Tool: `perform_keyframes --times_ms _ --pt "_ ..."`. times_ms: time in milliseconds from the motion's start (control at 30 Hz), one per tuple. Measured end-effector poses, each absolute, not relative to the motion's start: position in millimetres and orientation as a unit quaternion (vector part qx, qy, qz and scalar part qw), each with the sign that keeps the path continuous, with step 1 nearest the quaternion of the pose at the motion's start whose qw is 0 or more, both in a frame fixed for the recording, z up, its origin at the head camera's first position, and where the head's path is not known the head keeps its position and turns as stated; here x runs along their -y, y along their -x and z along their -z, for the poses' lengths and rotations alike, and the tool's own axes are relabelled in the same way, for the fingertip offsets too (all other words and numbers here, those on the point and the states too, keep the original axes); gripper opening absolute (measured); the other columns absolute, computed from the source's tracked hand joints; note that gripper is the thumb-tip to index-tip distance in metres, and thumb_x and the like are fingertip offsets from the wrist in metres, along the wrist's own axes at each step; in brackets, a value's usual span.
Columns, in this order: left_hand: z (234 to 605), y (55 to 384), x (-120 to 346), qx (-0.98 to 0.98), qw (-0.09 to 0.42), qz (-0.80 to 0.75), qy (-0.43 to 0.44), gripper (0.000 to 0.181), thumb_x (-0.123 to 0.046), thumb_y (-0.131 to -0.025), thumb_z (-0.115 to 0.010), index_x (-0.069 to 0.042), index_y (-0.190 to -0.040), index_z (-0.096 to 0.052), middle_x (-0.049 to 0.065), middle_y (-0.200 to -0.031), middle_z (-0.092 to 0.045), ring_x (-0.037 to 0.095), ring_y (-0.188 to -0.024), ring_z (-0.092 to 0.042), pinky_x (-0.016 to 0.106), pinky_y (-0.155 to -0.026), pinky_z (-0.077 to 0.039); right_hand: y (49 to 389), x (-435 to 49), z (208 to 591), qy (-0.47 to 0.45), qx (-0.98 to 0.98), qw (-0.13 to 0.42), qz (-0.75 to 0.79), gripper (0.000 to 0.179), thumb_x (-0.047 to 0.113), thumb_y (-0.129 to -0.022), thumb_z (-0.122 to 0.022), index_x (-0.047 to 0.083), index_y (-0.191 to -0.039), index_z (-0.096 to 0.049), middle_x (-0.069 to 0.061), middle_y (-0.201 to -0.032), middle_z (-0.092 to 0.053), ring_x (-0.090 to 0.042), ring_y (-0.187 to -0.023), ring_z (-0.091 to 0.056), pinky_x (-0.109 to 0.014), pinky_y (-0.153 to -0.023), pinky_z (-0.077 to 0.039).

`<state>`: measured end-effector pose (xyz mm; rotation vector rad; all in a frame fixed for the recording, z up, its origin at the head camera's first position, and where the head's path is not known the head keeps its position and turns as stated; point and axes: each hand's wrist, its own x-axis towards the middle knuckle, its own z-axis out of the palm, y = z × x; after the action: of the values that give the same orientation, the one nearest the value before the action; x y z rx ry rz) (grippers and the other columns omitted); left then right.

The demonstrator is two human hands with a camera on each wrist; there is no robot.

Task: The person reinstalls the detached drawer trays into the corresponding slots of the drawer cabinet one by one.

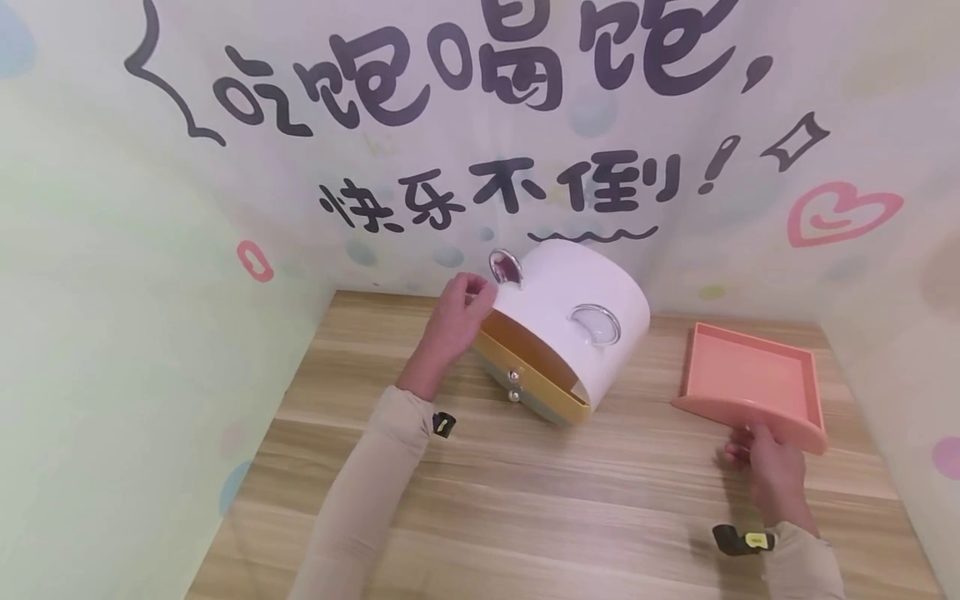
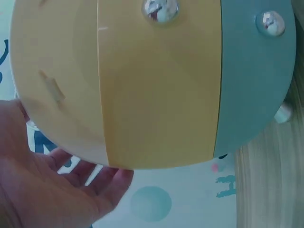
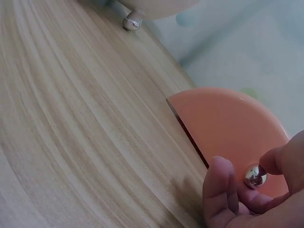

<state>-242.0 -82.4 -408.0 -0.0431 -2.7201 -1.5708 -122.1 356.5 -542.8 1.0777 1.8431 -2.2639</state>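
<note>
A white drawer box (image 1: 577,287) with two silver-rimmed, ear-shaped pieces stands on the table, turned at an angle. Its front has an open top compartment (image 2: 57,61), a yellow drawer (image 2: 161,95) and a blue-green drawer (image 2: 254,85), with silver knobs. My left hand (image 1: 453,321) rests against the box's left side, near one ear; its fingers reach along the outer edge and are partly hidden behind it. To the right, a pink drawer (image 1: 753,375) lies on the table. My right hand (image 1: 776,471) pinches the silver knob (image 3: 254,176) on its rounded front.
The wood-grain table (image 1: 585,517) extends in front of both hands. A pale wall (image 1: 465,142) with black lettering and coloured shapes rises close behind the box. Side walls flank the table at left and right. A short silver foot (image 3: 132,21) shows under the box.
</note>
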Motion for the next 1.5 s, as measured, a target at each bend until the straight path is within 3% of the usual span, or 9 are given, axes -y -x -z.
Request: perform_keyframes --times_ms 133,367,700,1000,1500 --pt "404.8 248.4 84.6 0.85 0.004 0.524 0.047 0.051 -0.039 -0.101 -0.054 -0.013 -0.144 -0.048 0.006 -0.14 -0.057 0.024 -0.128 -0.055 0.043 -0.111 -0.047 121.3 -356.4 542.6 -0.352 -0.596 0.012 0.722 0.017 0.026 -0.107 -0.045 0.012 -0.114 -0.051 0.005 -0.077 -0.065 -0.011 -0.062 -0.067 -0.028 -0.061 -0.061" --pt "397.5 262.8 80.8 0.835 0.017 0.545 0.076 0.049 -0.025 -0.098 -0.058 -0.012 -0.144 -0.049 0.006 -0.14 -0.058 0.023 -0.126 -0.058 0.038 -0.11 -0.049 116.8 -357.4 546.3 -0.349 -0.618 0.017 0.704 0.018 0.028 -0.107 -0.044 0.014 -0.117 -0.05 0.008 -0.082 -0.068 -0.009 -0.07 -0.071 -0.028 -0.066 -0.062" --pt "390.5 274.7 75.9 0.836 -0.005 0.54 0.099 0.042 -0.028 -0.098 -0.068 -0.017 -0.136 -0.054 0.004 -0.122 -0.066 0.02 -0.119 -0.062 0.037 -0.107 -0.05 114.2 -355.3 549.4 -0.345 -0.607 0.015 0.716 0.019 0.029 -0.108 -0.044 0.014 -0.117 -0.051 0.008 -0.082 -0.07 -0.007 -0.072 -0.072 -0.027 -0.069 -0.062" --pt "385.4 274.8 75.2 0.862 -0.037 0.5 0.072 0.037 -0.037 -0.098 -0.067 -0.014 -0.125 -0.056 0.006 -0.124 -0.065 0.023 -0.122 -0.06 0.041 -0.109 -0.048 114.2 -355.1 548.5 -0.344 -0.613 0.005 0.712 0.021 0.03 -0.108 -0.044 0.013 -0.118 -0.051 0.008 -0.084 -0.07 -0.007 -0.072 -0.073 -0.027 -0.071 -0.062" --pt "383.5 269.6 73.4 0.876 -0.027 0.48 0.044 0.043 -0.044 -0.095 -0.069 -0.012 -0.122 -0.057 0.007 -0.12 -0.066 0.024 -0.117 -0.062 0.043 -0.107 -0.049 111.2 -356.3 551.9 -0.339 -0.564 -0.027 0.752 0.019 0.024 -0.107 -0.047 0.007 -0.113 -0.053 0.004 -0.081 -0.074 -0.008 -0.074 -0.074 -0.025 -0.073 -0.062"
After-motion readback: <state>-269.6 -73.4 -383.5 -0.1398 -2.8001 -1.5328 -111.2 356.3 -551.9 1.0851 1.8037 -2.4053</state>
